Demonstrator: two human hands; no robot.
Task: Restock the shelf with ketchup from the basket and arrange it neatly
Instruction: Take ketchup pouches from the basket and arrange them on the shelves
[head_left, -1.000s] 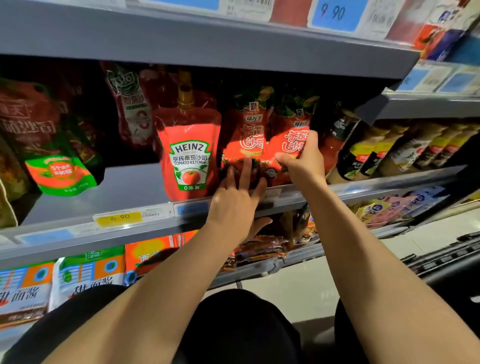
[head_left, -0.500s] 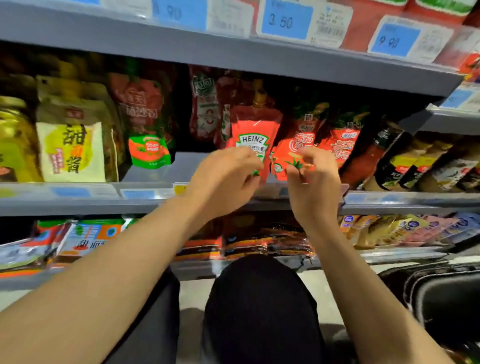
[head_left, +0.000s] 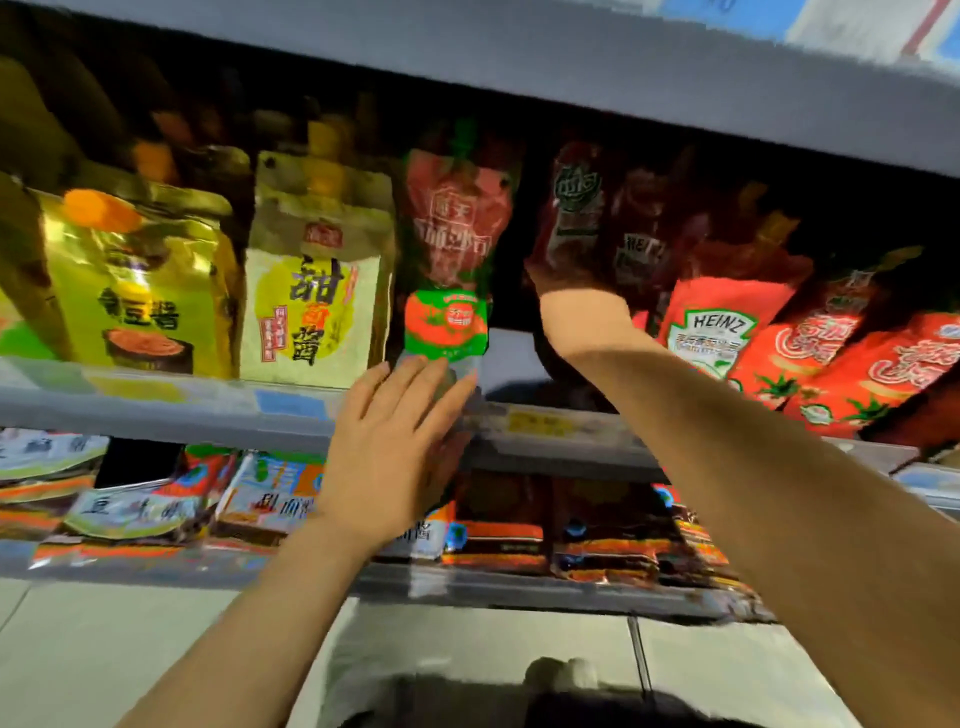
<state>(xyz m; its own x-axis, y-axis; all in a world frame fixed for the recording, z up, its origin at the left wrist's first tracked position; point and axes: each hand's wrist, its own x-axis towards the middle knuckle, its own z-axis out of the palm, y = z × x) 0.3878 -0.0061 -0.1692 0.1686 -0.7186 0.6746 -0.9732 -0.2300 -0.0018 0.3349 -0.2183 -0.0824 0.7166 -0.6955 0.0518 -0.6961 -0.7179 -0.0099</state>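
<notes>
Two hands up at the shelf (head_left: 291, 410). Left hand (head_left: 387, 457) spread flat, fingertips touching the base of the upright red-and-green ketchup pouch (head_left: 451, 270) directly above it. Right hand (head_left: 576, 291) reaches deeper, rightward; grip unclear in shadow.

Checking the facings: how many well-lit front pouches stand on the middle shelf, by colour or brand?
Gold pouch: 1
Yellow pouch: 1
Red pouch with green label: 1
Heinz pouch: 1
Orange-red pouches: 2
Total: 6, dim or cut-off ones left out.
</notes>
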